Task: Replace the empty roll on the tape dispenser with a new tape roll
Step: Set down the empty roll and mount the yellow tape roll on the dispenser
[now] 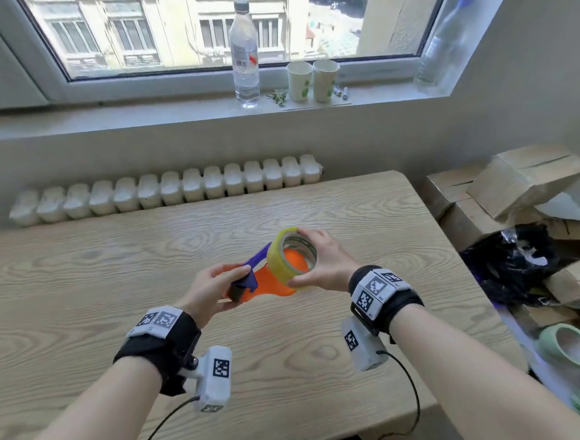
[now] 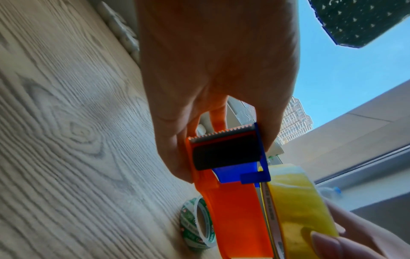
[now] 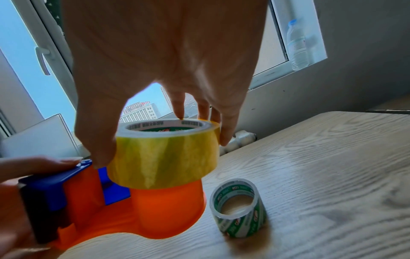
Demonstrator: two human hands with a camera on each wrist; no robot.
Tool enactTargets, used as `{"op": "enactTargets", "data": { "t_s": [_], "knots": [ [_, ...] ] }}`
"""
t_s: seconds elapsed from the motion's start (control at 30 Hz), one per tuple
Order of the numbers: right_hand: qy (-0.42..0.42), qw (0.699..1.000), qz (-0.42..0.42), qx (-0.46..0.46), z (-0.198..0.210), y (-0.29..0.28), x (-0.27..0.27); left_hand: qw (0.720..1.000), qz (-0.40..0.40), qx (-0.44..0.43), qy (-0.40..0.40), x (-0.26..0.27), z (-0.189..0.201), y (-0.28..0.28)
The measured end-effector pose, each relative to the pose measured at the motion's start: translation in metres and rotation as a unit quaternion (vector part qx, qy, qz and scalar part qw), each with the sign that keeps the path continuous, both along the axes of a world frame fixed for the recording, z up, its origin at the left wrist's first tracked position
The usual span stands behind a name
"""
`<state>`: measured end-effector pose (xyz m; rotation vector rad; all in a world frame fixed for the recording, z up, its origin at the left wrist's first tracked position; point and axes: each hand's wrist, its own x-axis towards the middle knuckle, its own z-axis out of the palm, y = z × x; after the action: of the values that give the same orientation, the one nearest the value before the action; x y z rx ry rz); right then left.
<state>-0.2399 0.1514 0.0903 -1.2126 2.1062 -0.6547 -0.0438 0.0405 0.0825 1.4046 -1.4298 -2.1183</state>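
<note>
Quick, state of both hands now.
Left hand: grips the orange-and-blue plastic tape dispenser.
Right hand: holds the yellowish new tape roll.

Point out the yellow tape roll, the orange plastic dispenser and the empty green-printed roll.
yellow tape roll (image 3: 164, 156): right wrist view, outer band.
orange plastic dispenser (image 3: 168, 210): right wrist view, round hub wall.
empty green-printed roll (image 3: 240, 220): right wrist view, outer side.

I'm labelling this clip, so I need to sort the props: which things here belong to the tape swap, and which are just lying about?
In the job:
- orange tape dispenser, gripped by the left hand
- yellow tape roll, held by the right hand
- empty roll on the table

Lying about:
- water bottle
- two paper cups
- cardboard boxes
</note>
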Motion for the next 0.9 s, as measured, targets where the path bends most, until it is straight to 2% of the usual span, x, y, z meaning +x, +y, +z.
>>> {"op": "enactTargets", "data": {
  "t_s": [0.13, 0.7, 0.9],
  "knots": [
    [0.018, 1.0, 0.019, -0.005, 0.002, -0.007, 0.0, 1.0, 0.025, 0.005, -0.001, -0.003, 0.005, -0.006],
    [0.014, 0.998, 0.05, 0.042, -0.012, -0.015, 0.016, 0.999, 0.022, 0.0, -0.044, 0.005, -0.002, -0.007],
    [0.04, 0.999, 0.015, 0.025, -0.015, -0.016, 0.019, 1.0, -0.001, 0.013, -0.024, 0.006, 0.005, -0.007]
  ]
}}
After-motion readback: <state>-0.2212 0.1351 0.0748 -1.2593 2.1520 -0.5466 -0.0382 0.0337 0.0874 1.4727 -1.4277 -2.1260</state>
